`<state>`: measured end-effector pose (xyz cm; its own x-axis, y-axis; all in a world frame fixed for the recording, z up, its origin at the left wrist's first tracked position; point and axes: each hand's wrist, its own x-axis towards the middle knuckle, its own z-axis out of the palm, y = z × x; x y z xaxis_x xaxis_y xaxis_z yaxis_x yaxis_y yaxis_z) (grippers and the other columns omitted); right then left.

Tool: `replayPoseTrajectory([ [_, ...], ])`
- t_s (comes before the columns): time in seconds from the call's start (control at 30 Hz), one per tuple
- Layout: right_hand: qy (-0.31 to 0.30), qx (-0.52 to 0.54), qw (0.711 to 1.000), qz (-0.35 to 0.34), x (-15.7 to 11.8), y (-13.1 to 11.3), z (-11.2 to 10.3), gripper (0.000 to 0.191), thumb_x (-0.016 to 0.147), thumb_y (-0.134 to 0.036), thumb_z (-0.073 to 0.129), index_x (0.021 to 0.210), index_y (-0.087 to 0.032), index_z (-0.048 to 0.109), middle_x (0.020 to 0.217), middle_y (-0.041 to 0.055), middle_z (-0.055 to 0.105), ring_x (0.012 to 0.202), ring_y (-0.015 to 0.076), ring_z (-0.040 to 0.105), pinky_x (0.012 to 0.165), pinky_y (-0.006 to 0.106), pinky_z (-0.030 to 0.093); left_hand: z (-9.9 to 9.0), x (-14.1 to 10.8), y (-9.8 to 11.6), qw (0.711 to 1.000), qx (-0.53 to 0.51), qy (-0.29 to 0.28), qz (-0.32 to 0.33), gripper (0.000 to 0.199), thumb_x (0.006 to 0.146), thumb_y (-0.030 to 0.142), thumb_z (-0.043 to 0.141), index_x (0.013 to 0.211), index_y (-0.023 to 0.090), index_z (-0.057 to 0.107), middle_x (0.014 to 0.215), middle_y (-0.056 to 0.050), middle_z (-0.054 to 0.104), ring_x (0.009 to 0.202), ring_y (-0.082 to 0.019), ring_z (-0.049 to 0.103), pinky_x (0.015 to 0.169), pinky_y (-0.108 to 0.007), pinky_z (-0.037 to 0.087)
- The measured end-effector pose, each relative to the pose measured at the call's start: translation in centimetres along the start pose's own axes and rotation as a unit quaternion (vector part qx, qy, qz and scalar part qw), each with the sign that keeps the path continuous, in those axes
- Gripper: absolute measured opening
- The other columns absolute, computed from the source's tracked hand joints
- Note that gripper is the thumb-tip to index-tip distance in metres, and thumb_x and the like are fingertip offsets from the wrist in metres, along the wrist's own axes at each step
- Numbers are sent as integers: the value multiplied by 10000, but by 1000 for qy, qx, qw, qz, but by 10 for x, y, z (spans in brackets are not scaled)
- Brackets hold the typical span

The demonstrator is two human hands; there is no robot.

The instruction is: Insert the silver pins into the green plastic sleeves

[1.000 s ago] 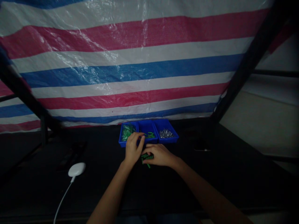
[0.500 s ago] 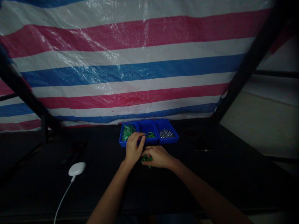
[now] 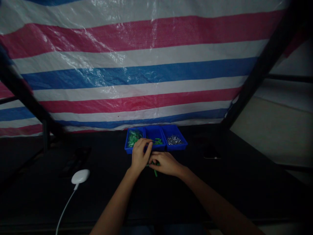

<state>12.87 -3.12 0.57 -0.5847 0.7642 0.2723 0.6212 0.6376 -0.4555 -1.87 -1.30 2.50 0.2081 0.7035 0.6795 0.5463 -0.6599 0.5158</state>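
Note:
My right hand (image 3: 165, 163) is low over the black tabletop, just in front of the blue bins. Its fingers are curled around small green rod-shaped pieces (image 3: 156, 173) that look like plastic wall plugs; one sticks out below. My left hand (image 3: 140, 156) rests at the front of the middle blue bin (image 3: 153, 130), thumb and fingertips bent close together over its rim. Anything between those tips is too small to make out. More loose green pieces (image 3: 158, 141) lie in that bin.
To the left, a blue bin (image 3: 126, 143) holds green pieces in clear plastic (image 3: 134, 136). The right blue bin (image 3: 179, 128) holds metal screws or nails (image 3: 174, 140). A white corded device (image 3: 80, 176) lies left, a dark flat object (image 3: 212, 153) right. Striped sheeting (image 3: 137, 78) hangs behind.
My right fingers have closed further over the green pieces, so fewer show and one now hangs below the hand. My left hand has stayed almost still.

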Motion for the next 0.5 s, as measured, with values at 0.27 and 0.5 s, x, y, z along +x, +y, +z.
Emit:
replayPoseTrajectory([
  [0.27,107,141,983,45,2,12,-12,114,829,-277,531,837,-199,614,692,-19,614,531,93,518,507,203,369,0,0,1,1000,8,-6,5,150,877,254,462,935,177,579,863,-53,604,822,-170,551,769,-323,424],
  [0.5,199,296,929,97,3,23,-17,188,797,-350,554,859,-183,615,753,18,655,418,79,515,404,205,401,0,0,3,999,18,-46,9,159,880,272,465,894,180,592,817,-36,614,786,-163,546,753,-323,411],
])
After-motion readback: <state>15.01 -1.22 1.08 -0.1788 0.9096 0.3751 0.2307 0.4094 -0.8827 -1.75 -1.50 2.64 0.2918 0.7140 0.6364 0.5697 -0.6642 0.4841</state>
